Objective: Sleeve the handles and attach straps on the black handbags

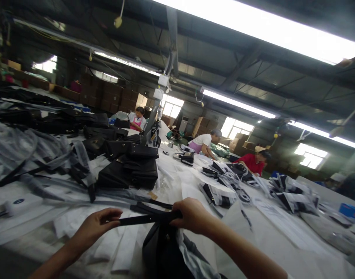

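Note:
A black strap [139, 220] with small holes is stretched between my two hands. Its left end is pinched between the thumb and fingers of my left hand [100, 224]. My right hand [190, 215] is closed around the strap's other part, just above a black bag [161, 252]. The bag stands at the table's near edge, its lower part cut off by the frame. Clear plastic wrapping [192, 257] hangs at the bag's right side. Whether the strap is fastened to the bag is hidden by my right hand.
Stacked black bags [133, 166] lie ahead to the left, beside plastic-wrapped straps [58, 162]. White-wrapped pieces [224, 192] cover the table on the right, with a blue box [352, 212] at the far right. Several people work beyond, one in a red top [253, 164]. A post [154, 112] rises mid-table.

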{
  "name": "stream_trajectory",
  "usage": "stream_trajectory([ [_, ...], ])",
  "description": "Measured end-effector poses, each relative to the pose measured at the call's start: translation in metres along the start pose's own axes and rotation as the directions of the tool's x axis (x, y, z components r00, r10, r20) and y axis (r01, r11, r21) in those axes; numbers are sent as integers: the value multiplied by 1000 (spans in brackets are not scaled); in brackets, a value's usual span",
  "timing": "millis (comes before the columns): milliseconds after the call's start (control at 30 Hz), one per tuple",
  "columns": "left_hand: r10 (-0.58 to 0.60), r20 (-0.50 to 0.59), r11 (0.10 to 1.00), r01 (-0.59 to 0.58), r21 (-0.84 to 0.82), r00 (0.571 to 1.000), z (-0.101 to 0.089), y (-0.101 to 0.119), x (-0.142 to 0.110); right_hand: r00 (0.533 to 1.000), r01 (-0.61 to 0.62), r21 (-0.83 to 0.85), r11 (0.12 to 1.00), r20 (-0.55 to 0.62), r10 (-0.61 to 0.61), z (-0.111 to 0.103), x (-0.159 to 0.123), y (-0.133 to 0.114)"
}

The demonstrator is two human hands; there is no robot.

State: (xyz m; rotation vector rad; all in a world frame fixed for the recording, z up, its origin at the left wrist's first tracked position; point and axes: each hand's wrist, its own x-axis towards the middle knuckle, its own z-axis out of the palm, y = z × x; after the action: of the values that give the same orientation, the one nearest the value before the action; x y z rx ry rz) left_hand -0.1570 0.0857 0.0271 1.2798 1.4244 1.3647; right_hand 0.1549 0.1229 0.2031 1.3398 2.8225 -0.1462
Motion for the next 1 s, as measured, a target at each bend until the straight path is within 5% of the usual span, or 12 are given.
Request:
stream_trajectory([
  [133,27,13,999,-27,42,1000,-8,-5,-1,999,52,102,993,-21,-50,0,-1,7],
  [267,67,62,979,-78,190,996,0,7,0,976,112,423,899,-218,-19,8,-13,24],
  [367,162,48,938,-168,302,986,26,38,1,946,165,690,705,-312,85,18,-23,24],
  [433,246,166,929,-281,239,955,53,66,0,932,222,776,591,-347,106,21,-29,16],
  [500,346,346,905,-407,122,872,80,93,1,906,295,792,535,-410,108,25,-36,8],
  [600,418,466,871,-490,37,780,111,123,4,887,264,777,572,-429,173,38,-50,4],
  [733,387,578,898,-435,-60,719,124,137,7,964,-16,792,611,-151,221,59,-73,11],
  [800,348,632,920,-380,-91,692,123,141,6,982,-57,752,657,-76,173,61,-80,15],
  [900,278,682,949,-303,-86,677,119,148,3,975,11,683,730,-170,144,48,-81,25],
  [1000,214,662,974,-211,-86,718,114,157,2,966,70,699,711,-226,127,24,-71,41],
])
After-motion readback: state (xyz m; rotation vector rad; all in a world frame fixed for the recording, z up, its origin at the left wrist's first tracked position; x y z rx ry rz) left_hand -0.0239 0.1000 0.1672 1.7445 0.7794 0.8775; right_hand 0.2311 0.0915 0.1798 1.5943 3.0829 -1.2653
